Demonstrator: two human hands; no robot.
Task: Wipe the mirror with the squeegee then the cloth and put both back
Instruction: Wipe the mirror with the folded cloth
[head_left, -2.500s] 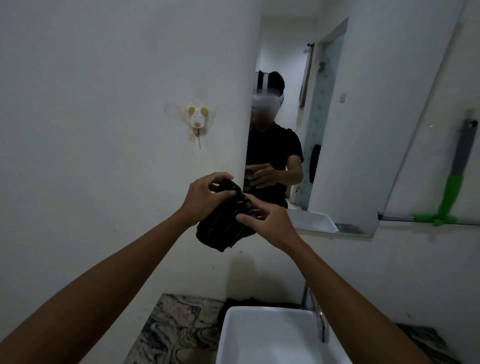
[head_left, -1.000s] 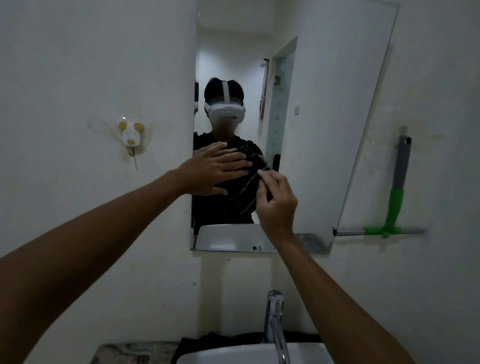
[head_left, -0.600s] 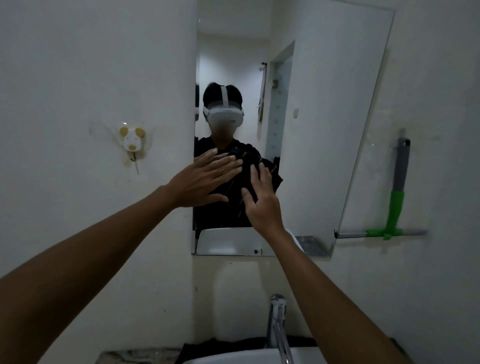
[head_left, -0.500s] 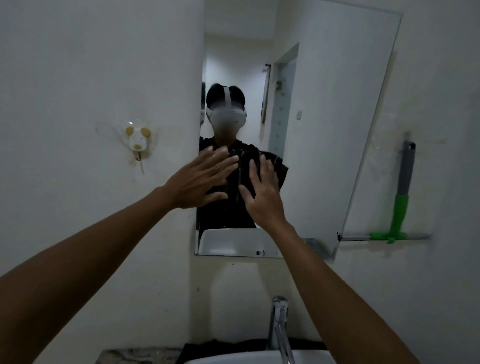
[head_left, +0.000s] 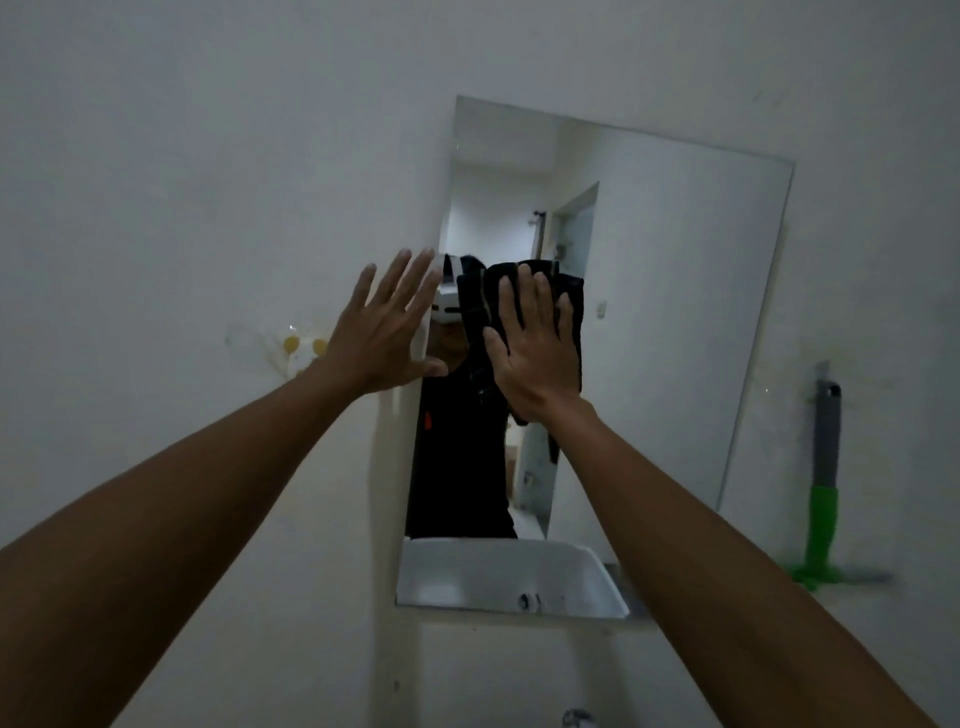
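Observation:
A frameless rectangular mirror (head_left: 670, 332) hangs on the white wall. My right hand (head_left: 535, 353) lies flat on a black cloth (head_left: 475, 312) and presses it against the glass in the mirror's left half. My left hand (head_left: 387, 332) is spread with fingers apart at the mirror's left edge, holding nothing. A squeegee (head_left: 823, 499) with a grey and green handle hangs on the wall to the right of the mirror, its blade at the bottom.
A small yellow-and-white wall hook (head_left: 298, 353) sits left of the mirror, partly behind my left wrist. The top of a tap (head_left: 576, 719) shows at the bottom edge. The mirror reflects a person in black and a white basin.
Both hands rose higher on the mirror. My left hand let go of the cloth and moved to the mirror's left edge; my right hand alone presses the cloth flat. The view tilted up.

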